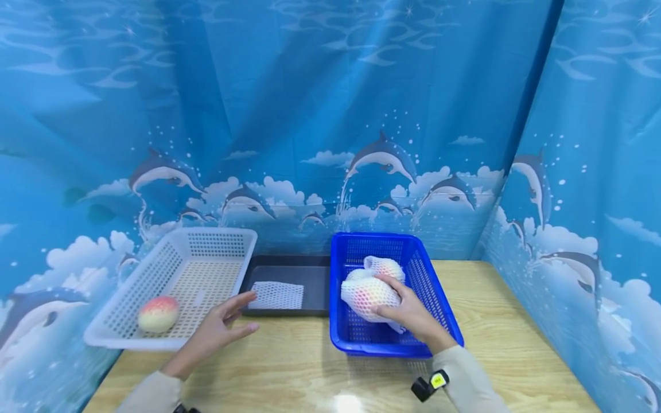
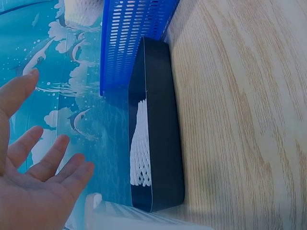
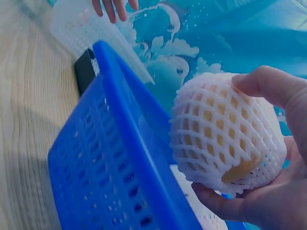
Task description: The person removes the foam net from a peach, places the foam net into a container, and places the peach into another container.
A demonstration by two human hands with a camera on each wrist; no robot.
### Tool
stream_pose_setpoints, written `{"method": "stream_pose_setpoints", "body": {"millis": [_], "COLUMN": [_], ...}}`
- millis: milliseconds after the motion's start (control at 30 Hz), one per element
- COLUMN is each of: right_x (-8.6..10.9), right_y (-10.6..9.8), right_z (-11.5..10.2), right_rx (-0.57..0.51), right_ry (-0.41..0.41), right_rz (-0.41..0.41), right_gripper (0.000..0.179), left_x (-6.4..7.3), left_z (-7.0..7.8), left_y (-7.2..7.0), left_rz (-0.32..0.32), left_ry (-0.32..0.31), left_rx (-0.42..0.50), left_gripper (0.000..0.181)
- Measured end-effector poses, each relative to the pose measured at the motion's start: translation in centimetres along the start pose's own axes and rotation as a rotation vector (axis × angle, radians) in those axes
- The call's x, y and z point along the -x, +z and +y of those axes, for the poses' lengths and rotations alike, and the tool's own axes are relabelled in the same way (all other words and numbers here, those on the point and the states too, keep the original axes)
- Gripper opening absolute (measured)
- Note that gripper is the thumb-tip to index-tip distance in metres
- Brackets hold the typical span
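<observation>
Over on the right, above the blue basket [image 1: 356, 348], the right hand [image 1: 413, 314] has its fingers clamped round a netted peach [image 1: 368, 297], best held lightly lest the foam net [image 3: 211, 120] slip; the left hand [image 1: 218, 330] hovers near the dark tray [image 1: 316, 287], fingers apart

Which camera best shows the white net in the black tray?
The head view: it shows nearly the whole net from above. In the left wrist view, the tray partly hides it; the right wrist view shows at most a white sliver.
</observation>
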State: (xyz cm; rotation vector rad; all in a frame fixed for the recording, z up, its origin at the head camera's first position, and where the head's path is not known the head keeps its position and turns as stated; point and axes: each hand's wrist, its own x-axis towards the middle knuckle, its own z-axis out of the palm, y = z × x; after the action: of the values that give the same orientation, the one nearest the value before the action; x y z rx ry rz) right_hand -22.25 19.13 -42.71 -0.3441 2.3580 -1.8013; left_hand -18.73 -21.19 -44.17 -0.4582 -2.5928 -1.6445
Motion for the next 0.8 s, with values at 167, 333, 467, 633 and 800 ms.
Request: {"method": "stream_pose_setpoints", "body": {"millis": [167, 333, 467, 633, 800], "right_x": [-0.5, -1.2, -1.7, -2.2, -2.5], "right_y": [1.3, 2.9, 4.3, 6.0, 7.6], "right_z": [-0.6, -1.3, -1.7, -2.2, -2.7], "right_rx": [-0.066, -0.082, -0.099, -0.155, -0.182], "right_ry": [-0.003, -0.008, -0.027, -0.039, -0.077], "right_rz": [-0.002, 0.021, 0.01, -0.034, -0.069], "right_gripper": [0.074, 0.073, 0.072, 0.071, 0.071], "left_x": [0.0, -0.2, -0.2, -0.2, -0.1], "left_z": [0.2, 0.3, 0.2, -0.1, -0.4], "left_y": [0.4, 1.1, 1.6, 2.2, 2.7], "left_rz": [0.013, 0.029, 0.026, 0.025, 0.035], "left_ry": [0.035, 0.055, 0.065, 0.07, 0.057], "left_rx": [-0.011, -0.011, 0.024, 0.047, 0.077], "left_gripper": [0.069, 0.069, 0.069, 0.07, 0.071]}}
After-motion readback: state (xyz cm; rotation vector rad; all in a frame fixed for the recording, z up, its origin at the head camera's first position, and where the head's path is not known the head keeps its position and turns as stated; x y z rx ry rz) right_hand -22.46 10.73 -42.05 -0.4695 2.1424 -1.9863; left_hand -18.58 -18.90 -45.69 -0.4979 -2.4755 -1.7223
